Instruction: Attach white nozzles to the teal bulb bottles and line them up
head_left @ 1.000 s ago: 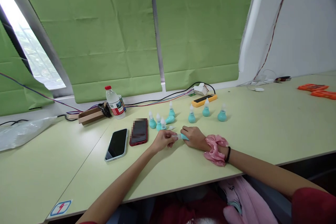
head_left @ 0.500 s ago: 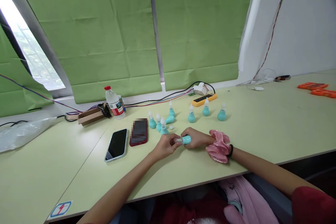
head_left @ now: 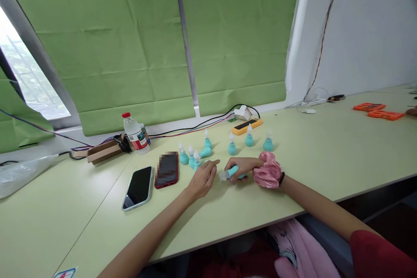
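In my right hand (head_left: pixel 239 169) is a turquoise bulb nasal aspirator (head_left: pixel 232 171), its clear tube end pointing left. My fingers are wrapped round the bulb. My left hand (head_left: pixel 202 178) holds nothing I can see; its fingers are apart, the index finger stretched out to the right, just left of the clear end. Beyond it stand several upright aspirators (head_left: pixel 184 157) with whitish tips. A turquoise bulb (head_left: pixel 205 152) lies on its side among them. More upright aspirators (head_left: pixel 232 148) are in a loose group behind my right hand.
A white-edged phone (head_left: pixel 138 188) and a red-cased phone (head_left: pixel 167 169) lie left of my hands. A water bottle (head_left: pixel 135 134), an open cardboard box (head_left: pixel 107 151) and a yellow power strip or meter (head_left: pixel 246 126) are at the back, near cables. Orange frames (head_left: pixel 385 115) lie far right.
My left hand has let go of the aspirator's clear end and moved slightly left, its fingers opening. My right hand has tilted the aspirator. The camera view has shifted a little to the right.
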A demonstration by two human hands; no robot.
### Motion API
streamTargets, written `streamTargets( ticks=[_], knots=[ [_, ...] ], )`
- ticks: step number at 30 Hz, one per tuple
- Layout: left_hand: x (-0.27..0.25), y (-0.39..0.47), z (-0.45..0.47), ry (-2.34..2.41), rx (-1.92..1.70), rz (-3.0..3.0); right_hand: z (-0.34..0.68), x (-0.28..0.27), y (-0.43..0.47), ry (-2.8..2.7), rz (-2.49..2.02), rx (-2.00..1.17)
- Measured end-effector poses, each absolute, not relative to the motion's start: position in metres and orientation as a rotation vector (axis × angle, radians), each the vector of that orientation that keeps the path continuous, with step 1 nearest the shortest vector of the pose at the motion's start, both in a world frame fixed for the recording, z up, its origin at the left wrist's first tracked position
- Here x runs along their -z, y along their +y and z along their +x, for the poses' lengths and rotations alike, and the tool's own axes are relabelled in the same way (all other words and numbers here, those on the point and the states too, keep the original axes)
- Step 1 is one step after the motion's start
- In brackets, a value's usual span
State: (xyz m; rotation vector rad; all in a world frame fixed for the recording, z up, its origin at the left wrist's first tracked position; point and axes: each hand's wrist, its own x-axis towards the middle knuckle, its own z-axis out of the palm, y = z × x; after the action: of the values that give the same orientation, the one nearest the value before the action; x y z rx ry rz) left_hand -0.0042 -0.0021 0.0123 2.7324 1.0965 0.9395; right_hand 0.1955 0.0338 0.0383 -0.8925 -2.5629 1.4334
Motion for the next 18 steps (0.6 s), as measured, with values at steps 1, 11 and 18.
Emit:
streamTargets(
  ticks=[1, 11, 18],
  knots=[
    [-0.013, 0.003, -0.002, 1.169, -0.875, 2.795, 0.201, -0.043, 0.035, -2.571, -0.885, -1.442],
    [-0.005, 0.035, 0.049, 1.861, 0.130, 2.926, 0.216, -0.052, 0.036, -2.466, -0.746, -1.558],
    [-0.018, 0.032, 0.054, 1.897, 0.115, 2.835, 0.214, -0.050, 0.035, -2.428, -0.712, -1.549]
  ],
)
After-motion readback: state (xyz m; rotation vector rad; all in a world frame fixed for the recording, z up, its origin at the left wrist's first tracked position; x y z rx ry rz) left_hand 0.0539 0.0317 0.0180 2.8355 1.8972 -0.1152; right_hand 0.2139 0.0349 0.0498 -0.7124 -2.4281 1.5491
